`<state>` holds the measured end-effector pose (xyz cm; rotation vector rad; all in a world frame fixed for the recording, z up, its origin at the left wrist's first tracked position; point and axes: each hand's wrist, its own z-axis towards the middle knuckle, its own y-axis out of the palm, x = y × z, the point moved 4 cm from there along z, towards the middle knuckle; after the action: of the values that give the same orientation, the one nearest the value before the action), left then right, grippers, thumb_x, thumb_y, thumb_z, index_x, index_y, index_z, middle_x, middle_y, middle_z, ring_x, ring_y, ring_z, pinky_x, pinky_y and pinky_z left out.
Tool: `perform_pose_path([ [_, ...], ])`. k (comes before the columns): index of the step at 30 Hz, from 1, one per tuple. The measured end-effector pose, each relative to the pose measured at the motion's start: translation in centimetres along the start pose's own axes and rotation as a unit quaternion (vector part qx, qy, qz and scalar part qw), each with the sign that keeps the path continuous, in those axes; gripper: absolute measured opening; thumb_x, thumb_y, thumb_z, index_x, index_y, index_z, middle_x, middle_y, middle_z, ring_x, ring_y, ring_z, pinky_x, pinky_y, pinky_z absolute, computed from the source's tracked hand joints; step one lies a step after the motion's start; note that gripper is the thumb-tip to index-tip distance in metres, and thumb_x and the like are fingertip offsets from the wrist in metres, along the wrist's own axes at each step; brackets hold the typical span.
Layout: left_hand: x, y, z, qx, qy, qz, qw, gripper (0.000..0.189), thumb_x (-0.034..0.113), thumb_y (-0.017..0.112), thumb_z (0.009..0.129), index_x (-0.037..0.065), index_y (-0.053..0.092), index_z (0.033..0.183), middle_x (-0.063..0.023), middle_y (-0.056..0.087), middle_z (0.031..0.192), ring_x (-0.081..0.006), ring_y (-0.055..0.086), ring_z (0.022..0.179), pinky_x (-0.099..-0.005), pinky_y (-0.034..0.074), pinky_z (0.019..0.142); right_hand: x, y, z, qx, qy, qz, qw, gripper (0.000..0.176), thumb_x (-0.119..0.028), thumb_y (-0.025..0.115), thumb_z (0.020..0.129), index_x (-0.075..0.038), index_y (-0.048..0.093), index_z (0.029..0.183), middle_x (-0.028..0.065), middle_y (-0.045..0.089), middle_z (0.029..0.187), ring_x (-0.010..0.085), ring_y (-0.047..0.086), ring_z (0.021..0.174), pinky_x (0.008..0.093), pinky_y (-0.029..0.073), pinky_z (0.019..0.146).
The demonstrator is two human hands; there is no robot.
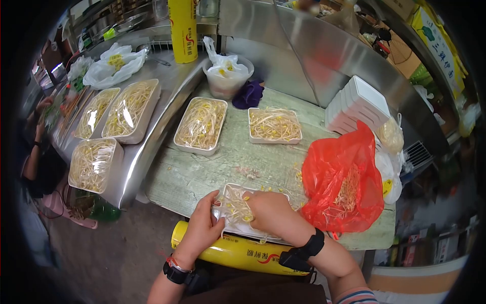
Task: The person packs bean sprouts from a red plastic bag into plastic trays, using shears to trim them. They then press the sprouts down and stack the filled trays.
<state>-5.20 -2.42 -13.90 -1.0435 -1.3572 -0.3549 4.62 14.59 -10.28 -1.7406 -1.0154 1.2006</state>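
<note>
Close to the table's near edge lies a white foam tray (253, 231) with bean sprouts (235, 203) in it. My left hand (203, 223) grips the tray's left end, thumb on the near side and fingers on the far side. Over the middle of the tray, my right hand (273, 210) is closed on some sprouts, its fingertips mostly hidden among them. To the right, an open red plastic bag (324, 167) holds more loose sprouts (347, 195). Two filled trays stand beyond my hands: a left tray (201, 124) and a right tray (275, 125).
Three film-covered trays (130, 109) rest on the steel counter at left. White foam trays (362, 101) are stacked at back right. A yellow cling film roll (243, 253) lies below the table edge; another yellow roll (182, 30) stands behind. Another person's arm (35, 147) shows far left.
</note>
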Motion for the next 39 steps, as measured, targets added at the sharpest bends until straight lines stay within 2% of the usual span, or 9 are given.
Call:
perform_pose_path([
  [5, -0.5, -0.9, -0.8, 0.000, 0.026, -0.087, 0.996, 0.078, 0.004, 0.068, 0.087, 0.005, 0.032, 0.157, -0.0157, 0.052, 0.135, -0.0186, 0.057, 0.106, -0.0325, 0.051, 0.088, -0.4, -0.4, -0.3, 0.014, 0.023, -0.004, 1.000, 0.058, -0.018, 0.080, 0.071, -0.007, 0.063, 0.126, 0.0135, 0.071, 0.099, 0.0351, 0.071, 0.092, 0.0460, 0.057, 0.074],
  [10, 0.6, -0.5, -2.6, 0.064, 0.041, -0.112, 0.991, 0.080, 0.021, 0.066, 0.096, -0.002, 0.023, 0.159, -0.0221, 0.045, 0.150, -0.0307, 0.052, 0.130, -0.0408, 0.044, 0.107, 0.0, -0.3, -1.0, 0.105, 0.000, 0.040, 0.994, 0.058, -0.018, 0.080, 0.071, -0.007, 0.062, 0.125, 0.0140, 0.070, 0.103, 0.0353, 0.070, 0.093, 0.0457, 0.056, 0.075],
  [15, 3.5, 0.4, -0.9, 0.042, 0.151, 0.134, 0.978, 0.090, 0.031, 0.071, 0.092, -0.007, 0.022, 0.158, -0.0317, 0.052, 0.139, -0.0459, 0.051, 0.130, -0.0477, 0.039, 0.112, -0.3, -0.5, -1.7, 0.141, -0.013, 0.073, 0.987, 0.053, -0.015, 0.081, 0.070, -0.008, 0.061, 0.119, 0.0135, 0.068, 0.100, 0.0362, 0.069, 0.091, 0.0463, 0.055, 0.074],
  [19, 5.3, 1.8, 1.0, 0.036, 0.179, 0.146, 0.972, 0.087, 0.030, 0.070, 0.094, -0.007, 0.023, 0.157, -0.0308, 0.053, 0.139, -0.0442, 0.052, 0.131, -0.0466, 0.041, 0.111, 0.0, -0.1, -2.2, 0.206, -0.047, 0.098, 0.972, 0.053, -0.013, 0.082, 0.068, -0.008, 0.060, 0.116, 0.0129, 0.066, 0.096, 0.0355, 0.069, 0.089, 0.0461, 0.055, 0.071],
  [24, 4.4, 3.3, 3.4, 0.084, 0.161, -0.068, 0.981, 0.071, 0.024, 0.063, 0.102, 0.002, 0.028, 0.159, -0.0213, 0.057, 0.139, -0.0272, 0.058, 0.128, -0.0394, 0.045, 0.109, 0.0, -0.1, -2.0, 0.198, -0.040, 0.110, 0.973, 0.051, -0.013, 0.083, 0.067, -0.007, 0.061, 0.113, 0.0121, 0.066, 0.096, 0.0358, 0.069, 0.088, 0.0465, 0.055, 0.073],
  [28, 3.9, 3.3, 4.4, 0.040, 0.093, -0.204, 0.974, 0.058, 0.016, 0.067, 0.099, -0.001, 0.044, 0.149, -0.0224, 0.060, 0.136, -0.0309, 0.061, 0.125, -0.0410, 0.046, 0.108, 0.0, 0.3, -1.3, 0.156, -0.059, 0.081, 0.983, 0.045, -0.015, 0.083, 0.068, -0.003, 0.064, 0.106, 0.0135, 0.068, 0.095, 0.0356, 0.070, 0.089, 0.0463, 0.056, 0.073],
  [34, 5.0, 0.6, 4.1, -0.117, 0.206, 0.033, 0.971, 0.051, 0.019, 0.071, 0.095, -0.003, 0.055, 0.138, -0.0203, 0.061, 0.136, -0.0309, 0.061, 0.127, -0.0405, 0.047, 0.107, 0.1, -0.2, 0.1, 0.018, -0.018, 0.081, 0.996, 0.042, -0.018, 0.081, 0.070, 0.000, 0.067, 0.105, 0.0185, 0.072, 0.098, 0.0376, 0.072, 0.090, 0.0466, 0.058, 0.075],
  [37, 6.0, -0.1, 3.9, -0.210, 0.107, -0.183, 0.954, 0.070, 0.029, 0.081, 0.087, -0.003, 0.051, 0.142, -0.0238, 0.059, 0.137, -0.0356, 0.060, 0.127, -0.0410, 0.047, 0.107, -0.1, 0.5, 0.4, 0.022, -0.030, 0.081, 0.996, 0.045, -0.019, 0.081, 0.070, 0.001, 0.067, 0.108, 0.0196, 0.073, 0.099, 0.0389, 0.072, 0.090, 0.0474, 0.058, 0.076],
  [39, 8.3, 0.1, 3.6, -0.191, 0.222, 0.140, 0.946, 0.092, 0.039, 0.089, 0.077, -0.003, 0.045, 0.146, -0.0256, 0.057, 0.138, -0.0381, 0.058, 0.128, -0.0416, 0.047, 0.108, -0.1, 0.7, 0.7, 0.036, -0.039, 0.071, 0.996, 0.048, -0.021, 0.082, 0.070, 0.001, 0.067, 0.110, 0.0194, 0.073, 0.098, 0.0396, 0.072, 0.089, 0.0479, 0.058, 0.076],
])
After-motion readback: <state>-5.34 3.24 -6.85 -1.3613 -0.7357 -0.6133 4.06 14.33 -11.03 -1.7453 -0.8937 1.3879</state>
